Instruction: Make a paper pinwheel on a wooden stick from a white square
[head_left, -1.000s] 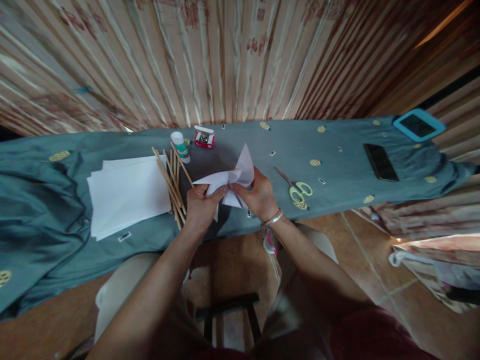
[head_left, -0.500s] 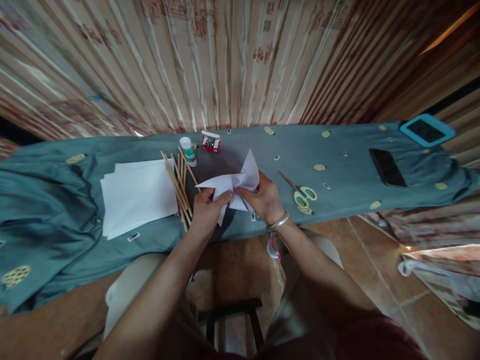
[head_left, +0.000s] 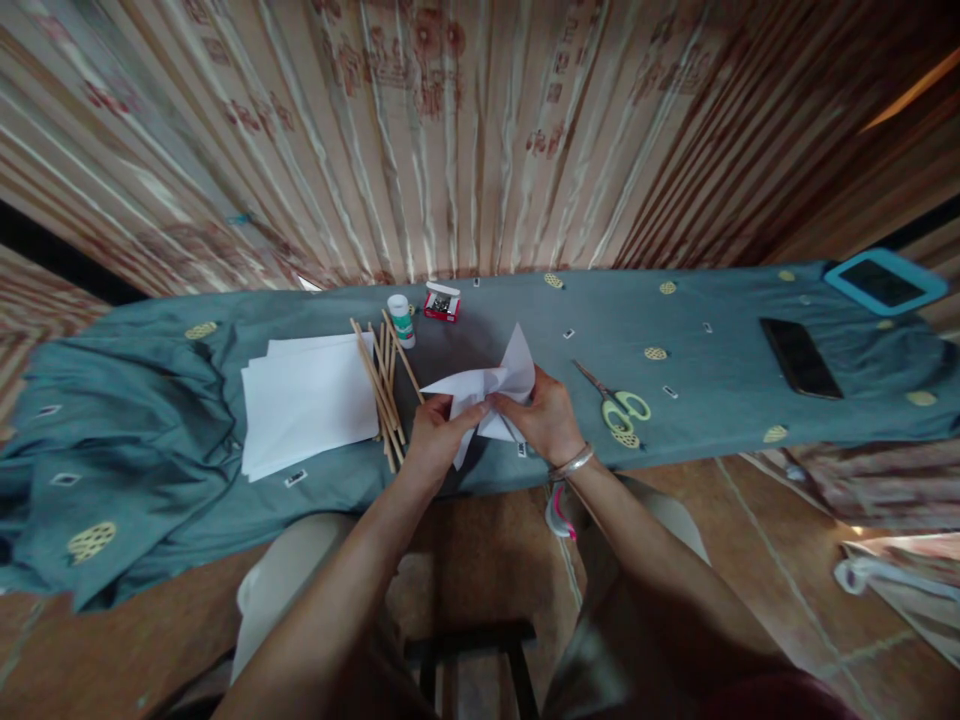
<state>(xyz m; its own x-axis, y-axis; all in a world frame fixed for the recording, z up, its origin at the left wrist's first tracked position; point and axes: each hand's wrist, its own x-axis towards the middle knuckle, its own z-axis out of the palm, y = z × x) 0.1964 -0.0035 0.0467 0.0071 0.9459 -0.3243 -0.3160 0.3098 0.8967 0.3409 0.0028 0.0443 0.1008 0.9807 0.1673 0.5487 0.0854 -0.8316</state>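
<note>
Folded white paper (head_left: 514, 378) sits between the 2 hands, above the cloth-covered tabletop (head_left: 720, 375). Fingers of the left hand (head_left: 437, 432) are closed on its left side; fingers of the right hand (head_left: 550, 418) grip its right side, thumbs near the centre. Wooden sticks (head_left: 384, 385) lie left of the left fingers; green-handled scissors (head_left: 615, 400) lie right of the right fingers.

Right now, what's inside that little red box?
Small, shiny metal pieces show in the open red box. Whatever lies under the top ones is covered, so I can't tell.
</note>
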